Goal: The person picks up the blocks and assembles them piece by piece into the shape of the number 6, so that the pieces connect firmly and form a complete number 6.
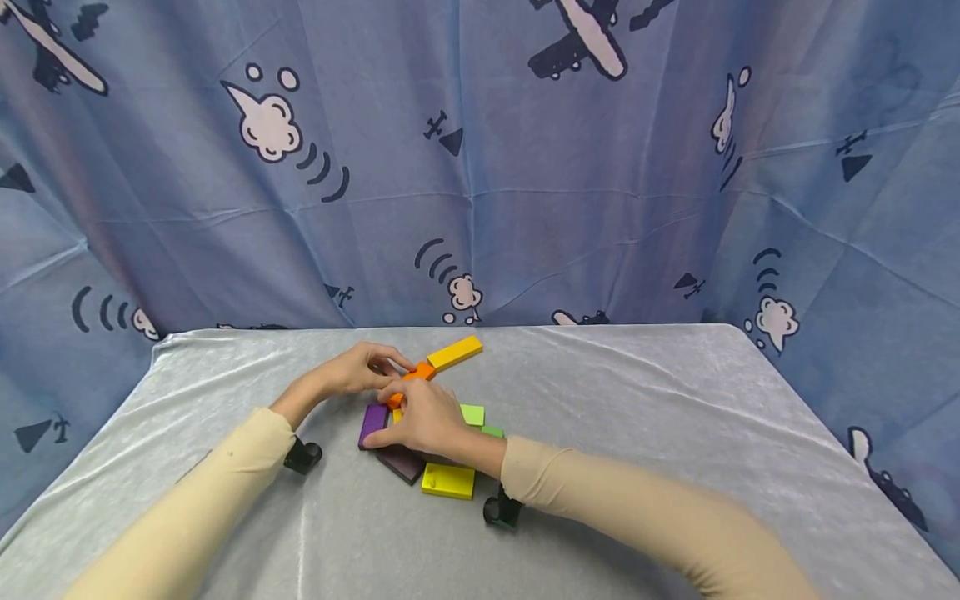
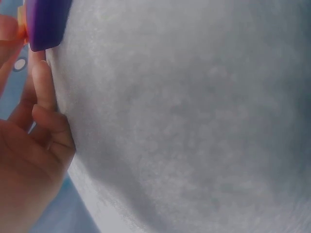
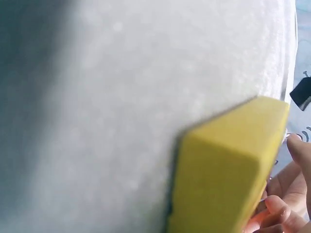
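Both hands work close together over a row of coloured blocks on the cloth-covered table. My left hand (image 1: 358, 370) pinches an orange block (image 1: 424, 371), its index finger and thumb at the block's left side. My right hand (image 1: 433, 417) reaches across from the right and spans a purple block (image 1: 372, 422), thumb at its near end and index finger at its far end, beside the orange one. In the left wrist view the purple block (image 2: 48, 22) stands out in front of the fingertips. The right hand covers part of the orange block and others beneath it.
A yellow-orange block (image 1: 455, 353) extends beyond the orange one. A dark purple block (image 1: 401, 464), a yellow block (image 1: 447, 482) and two green blocks (image 1: 472, 414) lie around the right hand. A patterned blue curtain (image 1: 480, 167) hangs behind the table (image 1: 637, 400).
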The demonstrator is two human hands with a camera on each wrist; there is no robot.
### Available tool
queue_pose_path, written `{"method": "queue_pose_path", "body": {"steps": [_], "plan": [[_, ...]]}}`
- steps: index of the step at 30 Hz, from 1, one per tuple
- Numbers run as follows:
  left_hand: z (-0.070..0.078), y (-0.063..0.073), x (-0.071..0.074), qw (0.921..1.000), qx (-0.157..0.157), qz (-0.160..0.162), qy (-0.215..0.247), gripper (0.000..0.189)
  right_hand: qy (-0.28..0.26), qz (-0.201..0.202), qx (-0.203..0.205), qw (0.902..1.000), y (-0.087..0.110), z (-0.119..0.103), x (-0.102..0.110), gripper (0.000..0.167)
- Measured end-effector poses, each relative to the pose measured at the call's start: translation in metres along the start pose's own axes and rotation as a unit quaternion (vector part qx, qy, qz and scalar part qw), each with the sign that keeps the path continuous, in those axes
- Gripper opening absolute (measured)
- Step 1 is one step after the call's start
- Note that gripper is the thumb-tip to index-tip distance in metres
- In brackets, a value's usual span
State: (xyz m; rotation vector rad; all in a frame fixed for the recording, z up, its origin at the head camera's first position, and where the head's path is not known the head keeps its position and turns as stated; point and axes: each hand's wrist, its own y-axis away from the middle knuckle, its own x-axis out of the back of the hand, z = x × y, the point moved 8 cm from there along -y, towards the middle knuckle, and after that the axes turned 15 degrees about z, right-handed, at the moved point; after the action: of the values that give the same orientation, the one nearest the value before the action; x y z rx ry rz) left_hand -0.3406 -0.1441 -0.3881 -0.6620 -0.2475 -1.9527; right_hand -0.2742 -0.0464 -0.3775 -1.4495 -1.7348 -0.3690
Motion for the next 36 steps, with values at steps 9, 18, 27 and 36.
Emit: {"method": "queue_pose_path", "body": {"steps": [9, 18, 27, 36], "plan": [[0.0, 0.0, 0.0, 1.0, 0.002, 0.004, -0.006, 0.03, -0.113, -0.02, -0.01, 0.9933, -0.003, 0.005, 0.026, 0.047], [0.001, 0.007, 0.003, 0.9992, -0.015, 0.012, -0.035, 0.032, -0.14, -0.015, 0.027, 0.9896, 0.004, 0.025, 0.073, 0.033], [0.001, 0.048, 0.029, 0.9957, 0.003, 0.047, -0.079, 0.031, -0.145, 0.047, 0.008, 0.9882, 0.019, 0.073, 0.134, 0.024], [-0.003, 0.082, 0.032, 0.9922, 0.056, 0.059, -0.094, 0.029, -0.118, 0.092, -0.035, 0.9881, 0.06, 0.138, 0.191, 0.02]]}}
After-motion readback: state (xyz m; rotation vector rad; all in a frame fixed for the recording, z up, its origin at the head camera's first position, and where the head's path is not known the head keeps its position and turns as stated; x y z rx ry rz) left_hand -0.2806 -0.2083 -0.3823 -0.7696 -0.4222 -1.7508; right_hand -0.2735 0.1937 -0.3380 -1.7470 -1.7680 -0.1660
